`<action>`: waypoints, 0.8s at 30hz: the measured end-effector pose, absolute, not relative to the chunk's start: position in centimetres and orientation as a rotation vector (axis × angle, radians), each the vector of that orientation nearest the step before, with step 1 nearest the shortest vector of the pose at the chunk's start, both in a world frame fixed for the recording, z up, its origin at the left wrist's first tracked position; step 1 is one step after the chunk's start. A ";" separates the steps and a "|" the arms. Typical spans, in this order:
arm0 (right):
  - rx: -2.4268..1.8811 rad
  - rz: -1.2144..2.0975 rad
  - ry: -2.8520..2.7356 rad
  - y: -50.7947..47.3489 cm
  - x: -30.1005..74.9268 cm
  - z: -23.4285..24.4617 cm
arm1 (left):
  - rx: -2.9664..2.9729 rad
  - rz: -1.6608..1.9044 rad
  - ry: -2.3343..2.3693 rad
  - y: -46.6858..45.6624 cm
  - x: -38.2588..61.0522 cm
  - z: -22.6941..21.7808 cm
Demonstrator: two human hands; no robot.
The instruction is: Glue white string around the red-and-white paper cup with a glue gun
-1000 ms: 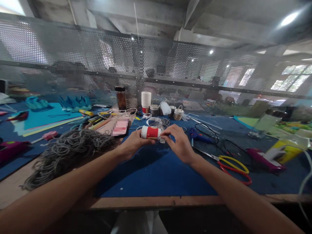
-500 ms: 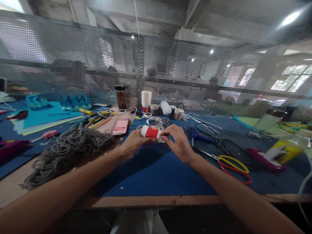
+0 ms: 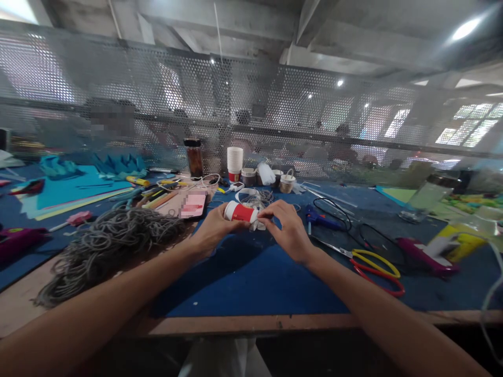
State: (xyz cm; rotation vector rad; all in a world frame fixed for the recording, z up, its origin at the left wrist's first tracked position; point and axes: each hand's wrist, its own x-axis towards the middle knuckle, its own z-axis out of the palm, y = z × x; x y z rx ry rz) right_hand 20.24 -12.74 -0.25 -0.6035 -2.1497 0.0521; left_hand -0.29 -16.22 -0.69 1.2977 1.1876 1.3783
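Note:
Above the blue table covering, a red-and-white paper cup (image 3: 240, 212) is held on its side, its white end to the left. My left hand (image 3: 214, 228) is closed round that white end, with the thumb along the near side. At the red end, the fingers of my right hand (image 3: 288, 225) are pinched against the cup's edge. Whether anything thin lies between those fingertips is too small to tell. Just behind the cup lies a loose tangle of pale cord (image 3: 261, 198).
Left are a heap of grey cord (image 3: 113, 241), a phone (image 3: 193, 204) and blue paper sheets (image 3: 84, 188). A stack of paper cups (image 3: 234, 162) and a dark jar (image 3: 194, 159) stand behind. Scissors (image 3: 377, 267) and glue guns (image 3: 324, 219) lie right. A perforated metal screen (image 3: 255, 94) closes the back.
The cup has tilted a little, its white end rising slightly and shifting left. Both hands keep nearly the same place and grip.

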 end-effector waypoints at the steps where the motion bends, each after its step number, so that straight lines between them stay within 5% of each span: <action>1: -0.608 0.047 -2.149 -12.7 20.3 -0.2 | 1.300 1.384 1.197 -16.2 -0.3 -0.7; 24: -0.640 -0.119 -2.174 -12.2 20.9 0.1 | 1.351 1.340 1.223 -16.3 -0.1 -0.7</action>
